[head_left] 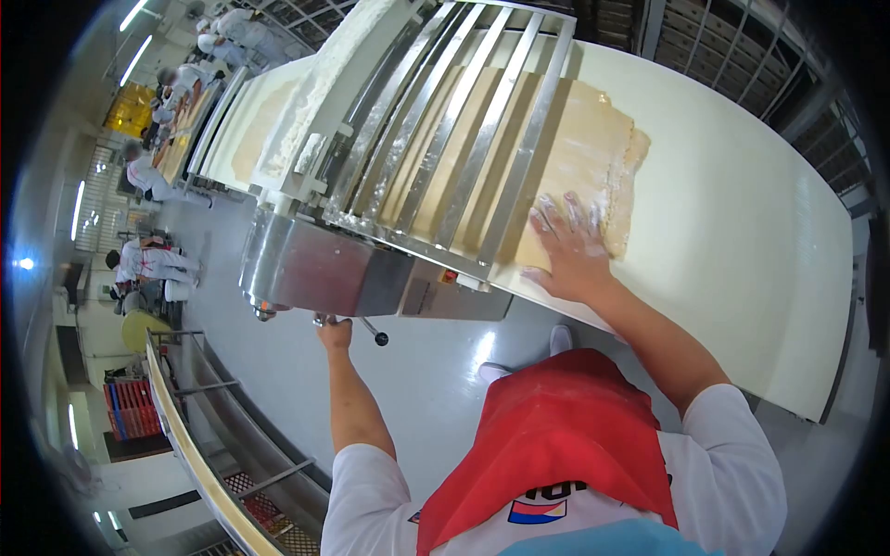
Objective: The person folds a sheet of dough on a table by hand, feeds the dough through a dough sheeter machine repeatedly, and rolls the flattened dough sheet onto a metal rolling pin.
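A wide sheet of dough (pixel 584 130) lies on the pale belt (pixel 732 204) of a dough sheeter and runs under its metal bar guard (pixel 496 120). My right hand (pixel 570 246) rests on the near edge of the dough, floured fingers spread flat. My left hand (pixel 336 334) is closed at the underside of the sheeter's metal housing (pixel 315 264), around what looks like a metal handle. Beside it a lever with a black ball knob (pixel 380 339) sticks out. Most of the gripped part is hidden by my fingers.
White flour fills the trough (pixel 320 93) above the rollers. A long curved counter (pixel 199 445) stands at lower left, and red crates (pixel 133 408) are stacked beyond it. Several people in white work in the background at left. A metal grille (pixel 742 46) borders the far side.
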{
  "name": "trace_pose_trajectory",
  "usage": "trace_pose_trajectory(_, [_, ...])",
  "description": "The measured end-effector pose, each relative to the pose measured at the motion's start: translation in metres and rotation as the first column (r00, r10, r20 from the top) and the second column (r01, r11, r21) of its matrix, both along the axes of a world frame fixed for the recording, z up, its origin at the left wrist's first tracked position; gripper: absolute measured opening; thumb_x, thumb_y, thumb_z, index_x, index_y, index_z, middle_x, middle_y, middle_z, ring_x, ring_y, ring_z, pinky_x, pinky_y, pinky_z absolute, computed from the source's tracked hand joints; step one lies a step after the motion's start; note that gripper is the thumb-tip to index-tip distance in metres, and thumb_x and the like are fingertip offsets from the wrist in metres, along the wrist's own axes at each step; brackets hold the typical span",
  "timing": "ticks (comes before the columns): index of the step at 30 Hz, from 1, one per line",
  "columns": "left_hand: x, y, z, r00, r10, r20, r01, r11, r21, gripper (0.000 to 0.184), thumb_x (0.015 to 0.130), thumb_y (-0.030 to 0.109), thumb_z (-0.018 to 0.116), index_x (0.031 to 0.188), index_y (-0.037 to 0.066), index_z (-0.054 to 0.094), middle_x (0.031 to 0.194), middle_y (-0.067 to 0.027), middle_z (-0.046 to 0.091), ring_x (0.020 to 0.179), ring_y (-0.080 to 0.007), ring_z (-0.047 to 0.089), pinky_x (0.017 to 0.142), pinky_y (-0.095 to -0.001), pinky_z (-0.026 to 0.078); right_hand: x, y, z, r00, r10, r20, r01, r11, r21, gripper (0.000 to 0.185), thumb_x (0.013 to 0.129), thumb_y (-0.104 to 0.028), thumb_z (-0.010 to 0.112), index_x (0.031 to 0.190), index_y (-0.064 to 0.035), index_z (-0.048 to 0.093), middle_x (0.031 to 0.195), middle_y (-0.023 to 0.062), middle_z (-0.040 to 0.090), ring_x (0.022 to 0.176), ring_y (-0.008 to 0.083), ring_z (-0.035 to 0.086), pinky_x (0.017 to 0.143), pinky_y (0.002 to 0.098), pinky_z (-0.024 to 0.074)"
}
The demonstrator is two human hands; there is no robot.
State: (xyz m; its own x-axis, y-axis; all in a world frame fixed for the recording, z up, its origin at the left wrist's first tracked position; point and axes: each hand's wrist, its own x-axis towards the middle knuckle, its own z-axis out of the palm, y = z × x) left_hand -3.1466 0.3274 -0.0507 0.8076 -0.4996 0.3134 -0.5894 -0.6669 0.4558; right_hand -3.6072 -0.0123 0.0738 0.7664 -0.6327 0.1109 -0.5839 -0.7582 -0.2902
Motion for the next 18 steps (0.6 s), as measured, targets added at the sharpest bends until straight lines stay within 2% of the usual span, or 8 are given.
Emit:
trace_pose_trajectory(2, [-0.002, -0.003, 0.005, 0.974, 0.118, -0.195, -0.103, 0.991, 0.087, 0.056, 0.060, -0.002, 0.067, 0.114, 0.000, 0.055, 0.109, -0.0125, 0.064, 0.100, -0.0267, 0.062, 0.089, -0.0341, 0.048, 0.016, -0.001, 0.001, 0.999, -0.008, 0.031, 0.008, 1.000, -0.007, 0.084, 0.082, -0.055, 0.064, 0.147, -0.0110, 0.036, 0.156, 0.0135, 0.026, 0.146, 0.0437, 0.014, 0.115, 0.0649, 0.0058])
trace_pose_trajectory(7, [0.003, 0.000, 0.001, 0.986, 0.084, -0.143, -0.068, 0.991, 0.113, 0.057, 0.059, -0.001, 0.067, 0.114, 0.000, 0.055, 0.107, -0.0113, 0.064, 0.100, -0.0263, 0.061, 0.089, -0.0345, 0.048, 0.052, -0.007, 0.021, 0.932, 0.052, -0.359, -0.029, 0.997, 0.068, 0.072, 0.084, -0.054, 0.059, 0.134, -0.0020, 0.052, 0.143, 0.0179, 0.043, 0.143, 0.0446, 0.021, 0.116, 0.0641, 0.0042])
trace_pose_trajectory(11, [0.008, 0.005, -0.008, 0.996, 0.084, -0.031, -0.076, 0.979, 0.189, 0.056, 0.058, -0.001, 0.066, 0.113, 0.000, 0.054, 0.108, -0.0114, 0.064, 0.104, -0.0279, 0.062, 0.090, -0.0359, 0.048, 0.050, -0.018, 0.019, 0.920, 0.195, -0.341, -0.157, 0.978, 0.134, 0.066, 0.085, -0.050, 0.058, 0.130, -0.0007, 0.056, 0.136, 0.0179, 0.049, 0.143, 0.0431, 0.023, 0.116, 0.0646, 0.0048])
trace_pose_trajectory(13, [0.010, 0.006, -0.009, 0.997, 0.072, -0.026, -0.064, 0.973, 0.224, 0.056, 0.058, -0.002, 0.066, 0.113, 0.000, 0.054, 0.109, -0.0118, 0.064, 0.106, -0.0285, 0.062, 0.090, -0.0363, 0.049, 0.048, -0.022, 0.027, 0.884, 0.193, -0.427, -0.130, 0.976, 0.174, 0.063, 0.089, -0.044, 0.054, 0.138, -0.0054, 0.049, 0.144, 0.0174, 0.042, 0.145, 0.0414, 0.021, 0.116, 0.0639, 0.0049])
trace_pose_trajectory(14, [0.008, 0.004, -0.005, 0.998, 0.055, -0.016, -0.049, 0.965, 0.258, 0.055, 0.059, -0.002, 0.065, 0.113, -0.001, 0.054, 0.110, -0.0122, 0.064, 0.108, -0.0290, 0.062, 0.090, -0.0368, 0.049, 0.050, -0.021, 0.017, 0.881, 0.199, -0.430, -0.134, 0.975, 0.177, 0.063, 0.089, -0.044, 0.054, 0.138, -0.0054, 0.049, 0.144, 0.0174, 0.042, 0.145, 0.0414, 0.021, 0.116, 0.0639, 0.0049])
trace_pose_trajectory(16, [-0.005, -0.003, 0.008, 0.996, 0.059, -0.066, -0.046, 0.981, 0.186, 0.055, 0.059, -0.003, 0.065, 0.113, -0.001, 0.054, 0.110, -0.0125, 0.064, 0.108, -0.0288, 0.062, 0.090, -0.0370, 0.049, 0.056, -0.021, -0.010, 0.994, 0.106, -0.041, -0.108, 0.993, -0.052, 0.062, 0.093, -0.040, 0.048, 0.147, -0.0130, 0.038, 0.153, 0.0143, 0.032, 0.146, 0.0407, 0.018, 0.116, 0.0638, 0.0056])
trace_pose_trajectory(17, [-0.004, -0.002, 0.007, 0.992, 0.055, -0.114, -0.042, 0.993, 0.110, 0.054, 0.060, -0.003, 0.064, 0.113, -0.002, 0.054, 0.110, -0.0127, 0.064, 0.108, -0.0285, 0.062, 0.089, -0.0372, 0.049, 0.063, -0.022, -0.009, 0.994, 0.107, -0.037, -0.109, 0.993, -0.050, 0.062, 0.093, -0.040, 0.048, 0.147, -0.0130, 0.038, 0.153, 0.0143, 0.032, 0.146, 0.0407, 0.018, 0.116, 0.0638, 0.0056])
trace_pose_trajectory(18, [-0.002, -0.002, 0.007, 0.993, 0.054, -0.109, -0.042, 0.993, 0.113, 0.054, 0.060, -0.003, 0.064, 0.113, -0.002, 0.054, 0.110, -0.0127, 0.064, 0.108, -0.0285, 0.062, 0.089, -0.0372, 0.049, 0.073, -0.024, -0.008, 0.982, 0.125, -0.144, -0.131, 0.991, -0.030, 0.061, 0.094, -0.040, 0.045, 0.149, -0.0163, 0.034, 0.156, 0.0122, 0.027, 0.146, 0.0379, 0.017, 0.117, 0.0607, 0.0072])
